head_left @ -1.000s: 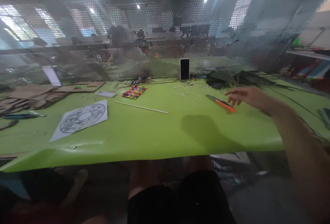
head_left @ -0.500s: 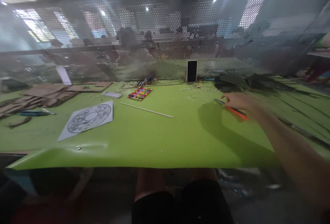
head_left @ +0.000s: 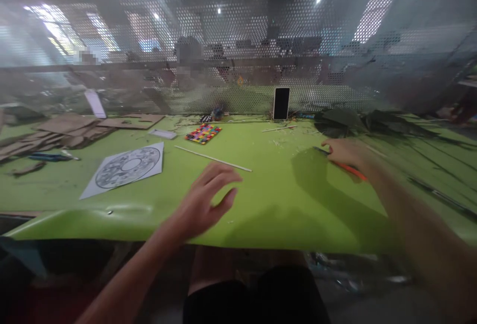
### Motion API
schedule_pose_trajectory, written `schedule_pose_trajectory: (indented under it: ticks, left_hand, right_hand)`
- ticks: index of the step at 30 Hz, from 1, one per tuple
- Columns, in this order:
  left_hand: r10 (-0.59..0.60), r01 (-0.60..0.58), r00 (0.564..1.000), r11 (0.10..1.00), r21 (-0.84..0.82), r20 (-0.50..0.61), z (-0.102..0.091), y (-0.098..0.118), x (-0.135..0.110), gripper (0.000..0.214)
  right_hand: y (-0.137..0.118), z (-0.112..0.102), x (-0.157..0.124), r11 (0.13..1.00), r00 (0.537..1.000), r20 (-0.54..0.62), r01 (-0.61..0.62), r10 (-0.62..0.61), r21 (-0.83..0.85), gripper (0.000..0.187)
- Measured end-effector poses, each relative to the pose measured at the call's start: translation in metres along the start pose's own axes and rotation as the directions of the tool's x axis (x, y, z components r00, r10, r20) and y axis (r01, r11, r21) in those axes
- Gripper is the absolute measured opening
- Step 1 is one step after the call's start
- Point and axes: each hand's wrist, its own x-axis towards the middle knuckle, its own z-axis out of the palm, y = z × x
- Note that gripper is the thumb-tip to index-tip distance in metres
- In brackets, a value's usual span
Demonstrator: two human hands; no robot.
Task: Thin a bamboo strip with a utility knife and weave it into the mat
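My left hand [head_left: 208, 200] hovers above the near middle of the green table [head_left: 268, 200], thumb apart from the fingers and nothing held. Just beyond it lies a thin pale stick [head_left: 212, 157]. Over on the right, my right hand [head_left: 345, 152] is closed on an orange utility knife [head_left: 352, 170], whose dark tip points left and away. The fingers hide the knife's middle. A sheet with a round printed pattern [head_left: 130, 167] rests left of my left hand.
Brown cardboard pieces [head_left: 70, 130] pile up at left, near a blue tool [head_left: 46, 157]. A colourful checkered square [head_left: 203, 133], a white tray [head_left: 162, 134] and a propped phone [head_left: 281, 103] stand farther back. Large dark leaves [head_left: 337, 122] lie at right. A perforated screen [head_left: 242, 60] closes the back.
My left hand has come into view over the table. My right hand stays at the knife, which has shifted slightly rightward. The view has turned a little.
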Motion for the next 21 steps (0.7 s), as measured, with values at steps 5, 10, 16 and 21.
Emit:
schedule_pose_trajectory:
  ticks: [5,10,16,21]
  left_hand:
    - [0.007,-0.009,0.995,1.000,0.023,0.095,-0.006,-0.030,0.058,0.025]
    - [-0.026,0.003,0.964,0.996,0.085,0.263,-0.009,-0.061,0.093,0.010]
    - [0.091,-0.103,0.983,0.992,0.071,0.158,0.004,-0.047,0.092,0.014]
    - [0.412,-0.426,0.904,0.887,0.175,0.112,0.032,-0.017,0.093,0.019]
  right_hand:
    - [0.002,0.004,0.003,0.997,0.987,-0.160,0.034,-0.021,0.075,0.048]
    - [-0.001,0.016,0.008,0.934,0.885,-0.438,0.279,-0.160,0.224,0.053]
    - [-0.030,0.019,0.001,0.841,0.732,-0.627,0.494,-0.264,0.222,0.049]
    - [-0.059,0.022,-0.006,0.769,0.684,-0.611,0.612,-0.398,0.184,0.044]
